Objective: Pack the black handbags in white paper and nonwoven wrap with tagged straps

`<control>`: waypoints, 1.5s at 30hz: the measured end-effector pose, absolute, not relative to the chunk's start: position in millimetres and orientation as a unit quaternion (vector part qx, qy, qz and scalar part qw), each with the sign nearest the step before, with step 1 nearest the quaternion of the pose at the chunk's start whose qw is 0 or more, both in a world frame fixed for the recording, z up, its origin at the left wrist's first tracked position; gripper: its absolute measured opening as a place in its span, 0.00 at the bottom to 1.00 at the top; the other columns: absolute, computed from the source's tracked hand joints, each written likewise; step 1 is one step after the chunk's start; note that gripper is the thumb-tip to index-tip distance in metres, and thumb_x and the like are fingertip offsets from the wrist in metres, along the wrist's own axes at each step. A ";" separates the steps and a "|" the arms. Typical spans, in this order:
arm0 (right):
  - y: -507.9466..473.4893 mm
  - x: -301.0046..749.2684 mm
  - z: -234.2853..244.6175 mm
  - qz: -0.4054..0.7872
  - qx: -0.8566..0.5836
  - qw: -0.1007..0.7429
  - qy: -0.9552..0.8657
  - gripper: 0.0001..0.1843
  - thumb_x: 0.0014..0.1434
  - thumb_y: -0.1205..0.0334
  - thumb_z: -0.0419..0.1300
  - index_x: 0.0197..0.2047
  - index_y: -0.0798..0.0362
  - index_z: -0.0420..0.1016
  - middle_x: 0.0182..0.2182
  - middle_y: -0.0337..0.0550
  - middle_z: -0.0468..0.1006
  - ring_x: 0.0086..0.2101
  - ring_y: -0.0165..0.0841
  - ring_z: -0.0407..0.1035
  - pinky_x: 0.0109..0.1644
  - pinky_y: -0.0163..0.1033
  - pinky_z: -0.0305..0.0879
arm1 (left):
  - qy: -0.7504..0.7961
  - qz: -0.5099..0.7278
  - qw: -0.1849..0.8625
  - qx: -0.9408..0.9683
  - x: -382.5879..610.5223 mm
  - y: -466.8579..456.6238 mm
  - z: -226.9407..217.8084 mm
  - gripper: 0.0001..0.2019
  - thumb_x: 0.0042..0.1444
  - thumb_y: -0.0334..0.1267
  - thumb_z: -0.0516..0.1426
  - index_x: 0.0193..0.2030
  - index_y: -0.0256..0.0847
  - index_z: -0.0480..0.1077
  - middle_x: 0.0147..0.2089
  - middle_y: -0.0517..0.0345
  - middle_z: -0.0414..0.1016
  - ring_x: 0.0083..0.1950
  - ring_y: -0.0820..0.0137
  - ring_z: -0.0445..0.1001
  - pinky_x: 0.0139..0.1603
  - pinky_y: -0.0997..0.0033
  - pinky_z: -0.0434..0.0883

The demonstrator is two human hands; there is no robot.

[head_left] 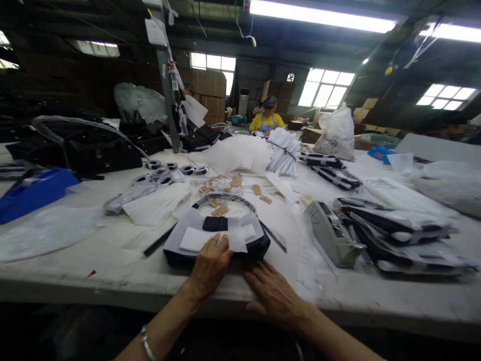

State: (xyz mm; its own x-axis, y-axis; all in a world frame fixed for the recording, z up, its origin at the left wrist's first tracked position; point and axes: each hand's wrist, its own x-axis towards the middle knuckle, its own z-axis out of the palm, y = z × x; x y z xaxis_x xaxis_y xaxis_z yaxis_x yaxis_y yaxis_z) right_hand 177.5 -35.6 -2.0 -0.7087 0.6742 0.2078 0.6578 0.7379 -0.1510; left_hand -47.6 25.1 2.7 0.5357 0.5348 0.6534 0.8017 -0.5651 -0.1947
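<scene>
A black handbag [259, 246] lies flat on the white worktable [112, 271] in front of me, its front partly covered with white paper wrap [195, 239] and its handle arching away from me. My left hand [210, 264] rests on the bag's near edge, fingers curled onto the white paper. My right hand [272, 293] lies flat on the table just right of and below the bag, fingers stretched toward its near corner, holding nothing.
A grey tape dispenser [330, 233] stands right of the bag, beside stacked wrapped black items [398, 233]. Tape rolls [161, 173], brown tags [225, 184], white wrap bundles [283, 150], black bags [75, 145] and a blue case [33, 193] lie farther off. A person in yellow [267, 120] sits across the table.
</scene>
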 end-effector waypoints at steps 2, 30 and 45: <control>-33.1 172.5 -12.7 0.037 -0.407 0.119 -0.905 0.40 0.57 0.45 0.63 0.66 0.58 0.61 0.64 0.57 0.64 0.64 0.47 0.55 0.69 0.55 0.52 | -0.396 -0.273 0.252 -0.840 -52.4 25.3 2.8 0.11 0.59 0.26 0.54 0.45 0.39 0.73 0.49 0.46 0.73 0.51 0.57 0.71 0.47 0.58 0.74; 111.2 118.6 83.5 -0.016 -0.465 0.006 -0.885 0.20 0.57 0.76 0.56 0.53 0.56 0.72 0.51 0.52 0.76 0.53 0.39 0.69 0.57 0.43 0.64 | -0.413 -0.206 0.307 -0.832 -44.0 15.0 -13.4 0.20 0.63 0.27 0.47 0.61 0.39 0.64 0.48 0.48 0.73 0.56 0.55 0.73 0.56 0.54 0.70; 144.8 143.5 58.1 0.139 -0.549 0.119 -0.815 0.15 0.57 0.69 0.55 0.40 0.50 0.82 0.36 0.41 0.84 0.39 0.35 0.77 0.46 0.36 0.69 | -0.411 -0.241 0.296 -0.828 -43.1 17.3 -22.1 0.19 0.64 0.29 0.49 0.61 0.37 0.65 0.48 0.47 0.74 0.55 0.54 0.74 0.55 0.54 0.71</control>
State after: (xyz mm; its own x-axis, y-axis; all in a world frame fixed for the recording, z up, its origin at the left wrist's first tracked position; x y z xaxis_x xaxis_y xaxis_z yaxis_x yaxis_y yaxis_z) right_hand 143.5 144.8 58.1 -0.3681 0.9289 0.0414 0.8630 0.3579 -0.3565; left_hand -43.1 17.3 -22.1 0.5454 0.5377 0.6430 0.8236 -0.4861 -0.2921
